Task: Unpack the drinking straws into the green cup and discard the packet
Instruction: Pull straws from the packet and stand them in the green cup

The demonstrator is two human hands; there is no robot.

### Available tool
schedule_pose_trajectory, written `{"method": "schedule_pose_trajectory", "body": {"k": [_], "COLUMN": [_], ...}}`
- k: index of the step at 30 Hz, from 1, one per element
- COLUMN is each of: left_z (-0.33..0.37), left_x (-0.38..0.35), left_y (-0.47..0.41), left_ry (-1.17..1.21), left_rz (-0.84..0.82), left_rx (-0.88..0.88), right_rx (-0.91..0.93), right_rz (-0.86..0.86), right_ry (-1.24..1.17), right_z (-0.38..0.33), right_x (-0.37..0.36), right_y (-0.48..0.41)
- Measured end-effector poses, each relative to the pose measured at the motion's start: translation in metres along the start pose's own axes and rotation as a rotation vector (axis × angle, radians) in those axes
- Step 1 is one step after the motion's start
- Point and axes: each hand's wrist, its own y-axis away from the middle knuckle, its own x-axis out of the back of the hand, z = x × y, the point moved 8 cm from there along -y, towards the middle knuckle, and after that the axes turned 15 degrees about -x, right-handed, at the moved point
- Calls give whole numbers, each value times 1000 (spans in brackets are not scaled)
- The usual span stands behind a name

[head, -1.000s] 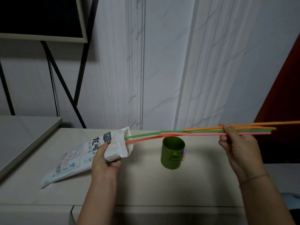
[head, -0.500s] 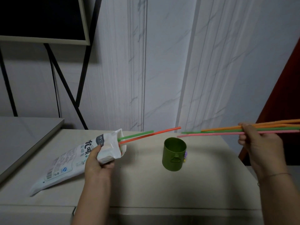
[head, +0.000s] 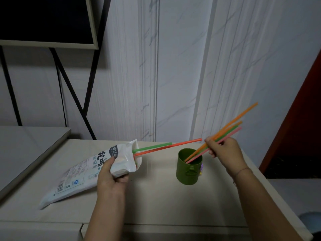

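Gripping a tilted straw bundle (head: 229, 131) in the right hand (head: 224, 150), fingers curled round it below mid-length: two orange, one green, one pink. Lower tips down inside the mouth of the green cup (head: 188, 173), upper ends fanning up and to the right. Thin band (head: 241, 171) on that wrist.

Cup upright on the beige countertop (head: 156, 202), right of centre, handle lug facing the camera. Multicoloured item (head: 201, 168) just beside its right wall, too small to identify.

Clamping the neck of the white packet (head: 81, 176) in the left hand (head: 111, 180), thumb on top, fingers wrapped underneath. Open end lifted and aimed toward the cup, sealed end resting on the countertop to the left. Sticking out of that opening: a green straw (head: 152, 147) and a longer red straw (head: 182, 144), both nearly level. Red tip near the right hand's knuckles, contact unclear.

Behind: pale marbled wall (head: 173, 66), black metal frame (head: 73, 94) with dark framed panel (head: 43, 18) upper left, red-brown surface (head: 304, 119) at right edge.
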Motion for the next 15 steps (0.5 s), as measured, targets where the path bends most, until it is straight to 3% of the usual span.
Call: {"method": "schedule_pose_trajectory", "body": {"k": [8,15], "left_z": [-11,-16], "left_x": [-4,-6], "left_y": [5,9], "left_ry": [-15,-11], "left_rz": [-10,-39], "left_rx": [0,10], "right_rx": [-81,-96], "right_rz": [-79,71], "right_ry": [-60,-308], "right_z": [19,25], "right_x": [-14,17], "right_y": [1,-3]}}
